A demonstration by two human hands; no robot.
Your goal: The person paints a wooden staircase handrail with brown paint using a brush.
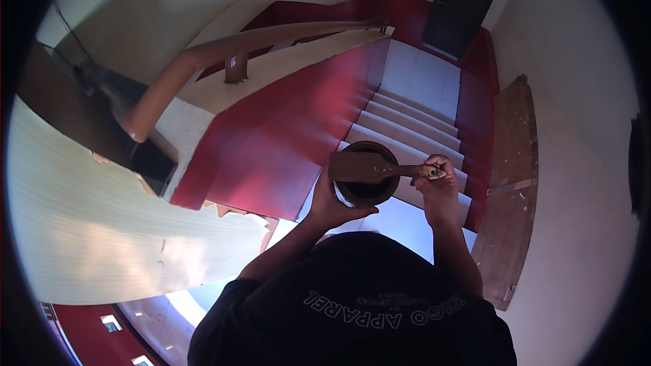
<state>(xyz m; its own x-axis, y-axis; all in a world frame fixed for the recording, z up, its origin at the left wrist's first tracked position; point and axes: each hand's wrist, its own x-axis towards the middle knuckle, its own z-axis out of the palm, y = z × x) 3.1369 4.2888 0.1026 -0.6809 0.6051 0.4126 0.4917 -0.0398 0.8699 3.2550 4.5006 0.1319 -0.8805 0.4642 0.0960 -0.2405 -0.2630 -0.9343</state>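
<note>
My left hand (pixel 331 205) is wrapped round the side of a round paint pot (pixel 370 198), thumb along its near side. The pot's rim is coated brown and its inside is dark; I cannot make out how full it is. A wide flat paintbrush (pixel 358 167), covered in brown, spans the pot's mouth. Its bristle end reaches over the left rim, close to my left fingers. On the right, my right hand (pixel 439 190) pinches the end of the brush's handle, where pale smears show.
White stairs (pixel 407 122) descend ahead to a dark door (pixel 463 3). Left is a red-sided wall (pixel 271 142) with a brown handrail (pixel 271 32). A brown board (pixel 512 183) runs along the right wall. A wood-grained panel (pixel 135 210) is at lower left.
</note>
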